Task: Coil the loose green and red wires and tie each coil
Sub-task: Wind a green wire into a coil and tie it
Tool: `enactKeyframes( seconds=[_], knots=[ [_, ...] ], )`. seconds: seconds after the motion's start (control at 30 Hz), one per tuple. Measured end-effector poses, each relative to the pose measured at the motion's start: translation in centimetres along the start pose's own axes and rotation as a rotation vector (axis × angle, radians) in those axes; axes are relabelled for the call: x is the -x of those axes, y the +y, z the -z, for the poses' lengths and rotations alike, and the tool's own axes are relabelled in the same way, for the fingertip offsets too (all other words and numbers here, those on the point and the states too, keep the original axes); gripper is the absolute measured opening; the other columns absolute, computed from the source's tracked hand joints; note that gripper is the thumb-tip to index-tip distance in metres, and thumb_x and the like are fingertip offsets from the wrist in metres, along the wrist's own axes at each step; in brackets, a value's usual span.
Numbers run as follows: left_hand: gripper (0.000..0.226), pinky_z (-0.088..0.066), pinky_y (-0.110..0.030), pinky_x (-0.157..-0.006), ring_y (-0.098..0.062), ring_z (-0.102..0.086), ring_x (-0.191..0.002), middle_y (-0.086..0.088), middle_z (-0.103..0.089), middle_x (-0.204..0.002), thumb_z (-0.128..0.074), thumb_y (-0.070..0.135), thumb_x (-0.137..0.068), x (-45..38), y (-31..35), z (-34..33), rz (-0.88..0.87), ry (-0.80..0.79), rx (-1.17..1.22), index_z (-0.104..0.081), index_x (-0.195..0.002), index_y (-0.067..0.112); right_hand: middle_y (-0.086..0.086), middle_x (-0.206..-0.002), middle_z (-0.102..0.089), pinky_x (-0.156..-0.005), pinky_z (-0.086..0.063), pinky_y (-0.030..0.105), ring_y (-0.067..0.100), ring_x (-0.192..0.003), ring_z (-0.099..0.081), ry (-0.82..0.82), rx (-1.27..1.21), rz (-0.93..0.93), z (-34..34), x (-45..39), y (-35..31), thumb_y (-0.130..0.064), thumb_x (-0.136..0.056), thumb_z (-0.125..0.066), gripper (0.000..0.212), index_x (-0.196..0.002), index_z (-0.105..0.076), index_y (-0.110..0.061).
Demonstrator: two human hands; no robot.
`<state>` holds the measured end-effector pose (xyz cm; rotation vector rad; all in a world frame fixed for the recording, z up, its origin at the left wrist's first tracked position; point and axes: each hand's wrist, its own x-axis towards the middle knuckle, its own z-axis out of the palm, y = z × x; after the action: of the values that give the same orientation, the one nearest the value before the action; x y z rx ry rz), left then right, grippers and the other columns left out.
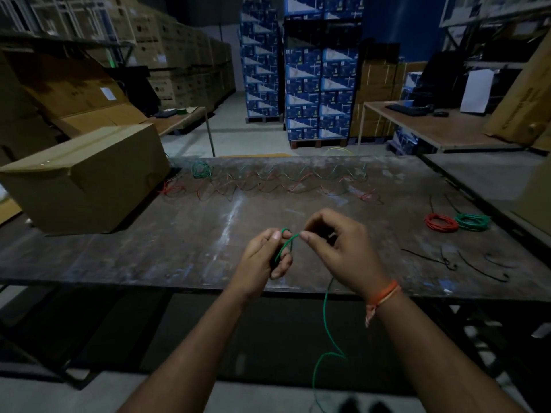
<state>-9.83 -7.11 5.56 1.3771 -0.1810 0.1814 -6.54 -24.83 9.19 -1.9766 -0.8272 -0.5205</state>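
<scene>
My left hand point(265, 254) and my right hand point(334, 245) hold a loose green wire point(326, 320) above the near edge of the dark worktable point(179, 248). The left thumb and fingers pinch a small loop at the wire's end. The right fingertips pinch the wire just beside it. The rest of the wire hangs from under the right hand to the floor. Wavy loose green and red wires point(268, 181) lie across the table's far side. A tied red coil point(441, 222) and a tied green coil point(472, 222) lie side by side at the right.
A large cardboard box point(83, 180) stands on the table's left end. Several black cable ties point(465, 260) lie at the right front. Another table point(441, 129) with a keyboard stands behind at the right. Stacked blue cartons point(322, 70) and brown boxes fill the back.
</scene>
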Motion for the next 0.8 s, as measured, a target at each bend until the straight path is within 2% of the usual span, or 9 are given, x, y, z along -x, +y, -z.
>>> enactKeyframes(
  seconds=[0.07, 0.2, 0.3, 0.37, 0.47, 0.5, 0.6, 0.67, 0.8],
  knots=[
    [0.024, -0.019, -0.021, -0.042, -0.009, -0.027, -0.039, -0.007, -0.042, -0.052, -0.036, 0.019, -0.107, 0.0, 0.4, -0.2, 0.012, -0.040, 0.041, -0.051, -0.101, 0.001, -0.009, -0.085, -0.065, -0.069, -0.054, 0.034, 0.010, -0.081, -0.063, 0.031, -0.048, -0.023, 0.0, -0.5, 0.5, -0.017, -0.090, -0.074, 0.008, -0.088, -0.068, -0.022],
    [0.030, -0.016, -0.025, -0.045, -0.009, -0.023, -0.040, -0.003, -0.037, -0.049, -0.035, 0.019, -0.107, 0.0, 0.7, -0.4, 0.073, -0.081, 0.113, -0.057, -0.097, 0.002, -0.009, -0.093, -0.069, -0.077, -0.057, 0.034, 0.009, -0.091, -0.065, 0.002, -0.170, -0.144, -0.8, -0.4, 2.0, -0.020, -0.092, -0.072, 0.006, -0.092, -0.072, -0.026],
    [0.028, -0.025, -0.022, -0.046, -0.011, -0.025, -0.043, -0.003, -0.037, -0.050, -0.038, 0.019, -0.106, 0.0, 0.9, -0.6, 0.070, -0.110, 0.159, -0.058, -0.094, 0.004, -0.008, -0.096, -0.075, -0.073, -0.056, 0.027, 0.007, -0.092, -0.068, -0.116, -0.351, -0.271, -1.5, -0.1, 2.2, -0.017, -0.099, -0.064, 0.013, -0.100, -0.075, -0.024],
    [0.029, -0.031, -0.024, -0.049, -0.013, -0.031, -0.045, -0.004, -0.039, -0.050, -0.036, 0.018, -0.107, 0.0, 1.1, -0.8, 0.086, -0.128, 0.130, -0.057, -0.092, 0.004, -0.005, -0.092, -0.076, -0.072, -0.054, 0.022, 0.005, -0.087, -0.069, -0.131, -0.372, -0.277, -1.7, 0.1, 2.2, -0.014, -0.100, -0.061, 0.018, -0.097, -0.077, -0.021],
    [0.028, -0.039, -0.027, -0.055, -0.016, -0.041, -0.050, -0.005, -0.046, -0.053, -0.035, 0.018, -0.107, 0.4, 1.5, -0.9, 0.121, -0.171, 0.104, -0.055, -0.094, 0.004, -0.003, -0.087, -0.074, -0.081, -0.057, 0.036, 0.013, -0.088, -0.070, -0.105, -0.331, -0.236, -1.9, 0.1, 2.6, -0.016, -0.100, -0.060, 0.018, -0.091, -0.075, -0.020],
    [0.026, -0.040, -0.027, -0.055, -0.016, -0.042, -0.051, -0.004, -0.048, -0.054, -0.036, 0.018, -0.106, 0.5, 1.6, -1.0, 0.132, -0.171, 0.137, -0.055, -0.093, 0.005, -0.005, -0.085, -0.073, -0.079, -0.056, 0.037, 0.012, -0.084, -0.068, -0.107, -0.329, -0.226, -2.0, 0.1, 2.7, -0.017, -0.100, -0.059, 0.018, -0.091, -0.074, -0.021],
    [0.022, -0.033, -0.022, -0.050, -0.010, -0.039, -0.048, 0.004, -0.044, -0.053, -0.036, 0.016, -0.103, 0.6, 1.9, -1.4, 0.141, -0.178, 0.417, -0.053, -0.090, 0.008, -0.006, -0.074, -0.063, -0.063, -0.047, 0.033, 0.008, -0.066, -0.057, -0.123, -0.351, -0.235, -2.7, 0.3, 2.7, -0.026, -0.102, -0.054, 0.020, -0.095, -0.070, -0.017],
    [0.024, -0.027, -0.017, -0.046, -0.003, -0.036, -0.041, 0.010, -0.043, -0.051, -0.034, 0.016, -0.103, 0.2, 1.8, -1.1, 0.157, -0.175, 0.650, -0.054, -0.091, 0.011, -0.004, -0.070, -0.060, -0.056, -0.045, 0.028, 0.009, -0.059, -0.054, -0.151, -0.398, -0.286, -3.3, 1.1, 2.8, -0.023, -0.106, -0.050, 0.021, -0.096, -0.067, -0.014],
    [0.034, -0.025, -0.018, -0.041, -0.004, -0.039, -0.036, 0.007, -0.046, -0.051, -0.030, 0.019, -0.108, -1.1, 2.0, 1.8, 0.146, -0.150, 0.990, -0.059, -0.093, 0.011, -0.001, -0.070, -0.065, -0.056, -0.048, 0.027, 0.009, -0.055, -0.057, -0.218, -0.324, -0.403, -4.2, 4.0, 4.8, -0.013, -0.101, -0.058, 0.014, -0.104, -0.066, -0.023]
  ],
)
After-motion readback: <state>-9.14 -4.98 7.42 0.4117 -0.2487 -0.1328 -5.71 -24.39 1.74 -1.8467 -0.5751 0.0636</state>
